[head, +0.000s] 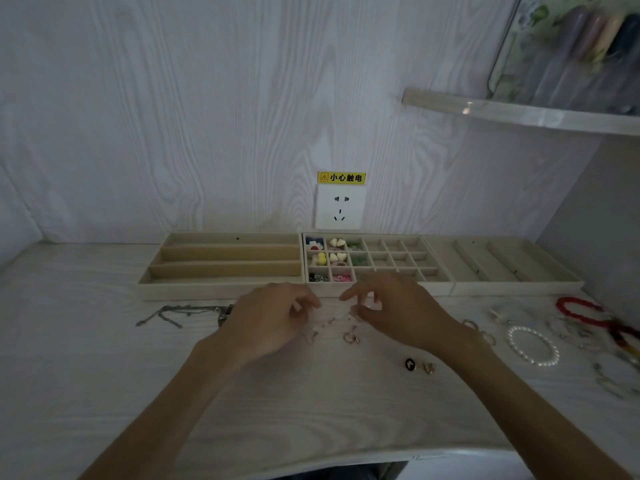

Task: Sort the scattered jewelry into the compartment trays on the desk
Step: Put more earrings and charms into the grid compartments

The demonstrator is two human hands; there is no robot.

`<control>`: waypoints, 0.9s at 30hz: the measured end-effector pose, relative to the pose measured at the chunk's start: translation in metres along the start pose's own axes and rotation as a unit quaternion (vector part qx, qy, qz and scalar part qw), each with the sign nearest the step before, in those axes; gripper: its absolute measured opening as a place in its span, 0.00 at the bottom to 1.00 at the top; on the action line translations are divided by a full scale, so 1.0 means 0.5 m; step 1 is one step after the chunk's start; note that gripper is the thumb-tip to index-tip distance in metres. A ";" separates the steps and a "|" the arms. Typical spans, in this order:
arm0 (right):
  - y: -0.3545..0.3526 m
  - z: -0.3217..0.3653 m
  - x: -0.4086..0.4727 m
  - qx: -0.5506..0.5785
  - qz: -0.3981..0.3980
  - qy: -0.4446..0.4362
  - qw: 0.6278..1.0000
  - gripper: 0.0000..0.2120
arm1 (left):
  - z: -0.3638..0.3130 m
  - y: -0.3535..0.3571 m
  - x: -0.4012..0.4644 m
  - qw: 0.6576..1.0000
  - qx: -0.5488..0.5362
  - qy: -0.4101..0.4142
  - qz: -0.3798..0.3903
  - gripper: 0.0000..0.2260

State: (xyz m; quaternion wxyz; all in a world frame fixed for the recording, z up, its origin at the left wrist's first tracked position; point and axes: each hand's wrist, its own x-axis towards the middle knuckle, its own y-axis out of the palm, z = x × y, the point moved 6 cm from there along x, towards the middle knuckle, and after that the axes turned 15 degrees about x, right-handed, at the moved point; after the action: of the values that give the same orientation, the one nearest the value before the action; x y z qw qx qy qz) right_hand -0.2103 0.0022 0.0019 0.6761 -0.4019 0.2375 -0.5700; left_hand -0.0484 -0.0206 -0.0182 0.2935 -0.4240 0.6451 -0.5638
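A thin, pale chain with small beads point(329, 322) lies on the desk point(104, 375) just in front of the middle tray, strung between the two hands. The left hand point(273, 320) has its fingers curled with the tips pinching the chain's left end; the right hand point(391, 306) curls the same way, thumb and fingers closing on the right end, forefinger stretched toward the left. The picture is soft here, so how the chain is threaded through the fingers cannot be told.

Just nearer lies a small rose-gold ring piece point(350, 337). Further right and nearer sit a black round stud point(410, 364) and a small gold piece point(429, 367), close together. To the right of the right wrist lie a pearl bracelet point(533, 346) and, at the far right edge, a red bead strand point(588, 315) among other blurred pieces. Left of the left hand lies a silver-grey chain point(180, 311).

Along the wall stand three cream trays, side by side and touching: the left tray point(221, 292) with long slots, the middle tray point(381, 287) with many small squares, the left-hand ones holding coloured pieces, and the right tray point(512, 289) with slanted long slots. Above the middle tray is a wall socket point(340, 207) with a yellow label point(341, 177).
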 end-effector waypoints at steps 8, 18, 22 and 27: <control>0.040 0.044 0.033 -0.090 0.019 -0.094 0.991 0.07 | 0.008 0.000 0.004 0.999 -0.008 0.000 0.051 0.09; 0.001 0.026 0.027 0.142 -0.044 -0.017 0.989 0.02 | -0.008 -0.008 0.013 0.997 -0.068 0.003 -0.037 0.06; -0.063 -0.007 0.034 0.295 -0.121 0.057 0.946 0.03 | -0.034 -0.053 0.057 0.987 -0.141 0.027 -0.078 0.04; -0.121 -0.043 0.043 0.475 -0.120 0.113 0.864 0.08 | -0.071 -0.074 0.150 0.989 -0.134 0.067 -0.006 0.13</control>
State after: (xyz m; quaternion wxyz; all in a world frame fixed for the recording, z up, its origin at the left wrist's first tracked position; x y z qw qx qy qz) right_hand -0.2572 -0.0259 0.0422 0.6798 0.0097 -0.0376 -0.7324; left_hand -0.1060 -0.0696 0.0321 0.1866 -0.4245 0.7306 -0.5012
